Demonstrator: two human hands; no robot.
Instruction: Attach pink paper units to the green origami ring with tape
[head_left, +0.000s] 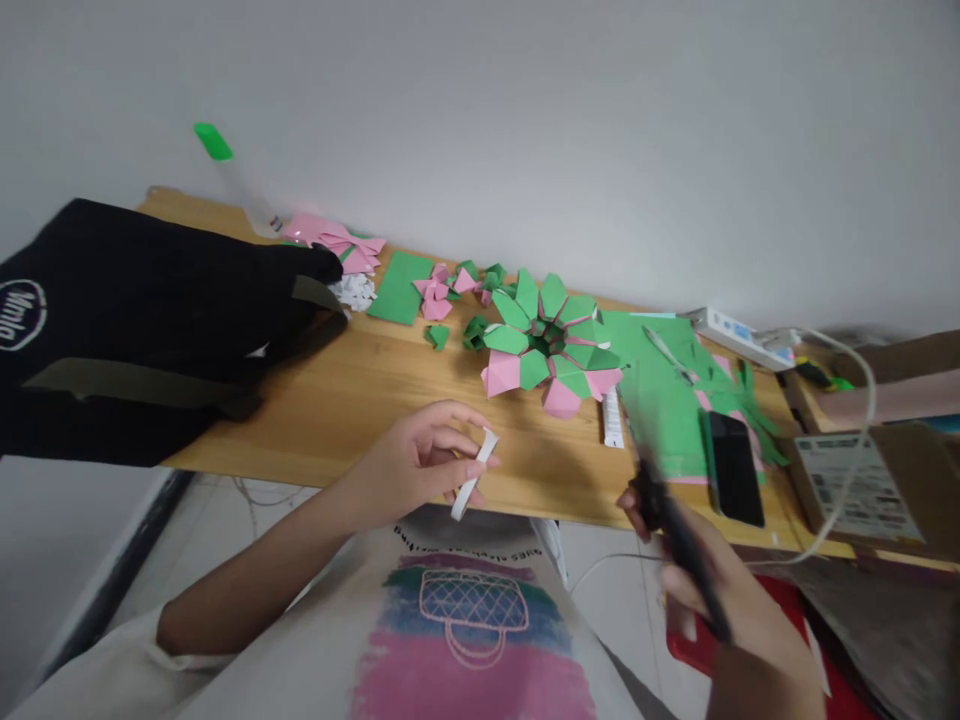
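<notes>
My left hand (pixel 431 455) pinches a narrow white strip (pixel 474 475), paper or tape, between thumb and fingers above the table's front edge. My right hand (pixel 697 560) is closed round a black-handled tool (pixel 679 535). Motion smears its far end, so its exact kind cannot be made out. Beyond both hands stands a ring-shaped folded-paper piece (pixel 551 345) with green petals above pink ones. A white tube (pixel 612 418) lies at its right side. Small green and pink folded pieces (pixel 435 292) rest to its left.
A black bag (pixel 157 320) covers the table's left end, near a green-capped bottle (pixel 214 142). White scraps (pixel 354 290) lie beside it. Green sheets (pixel 660 400), a phone (pixel 736 468), a power strip (pixel 742 338) and a cardboard box (pixel 885 480) occupy the right; a white cable (pixel 862 440) loops across.
</notes>
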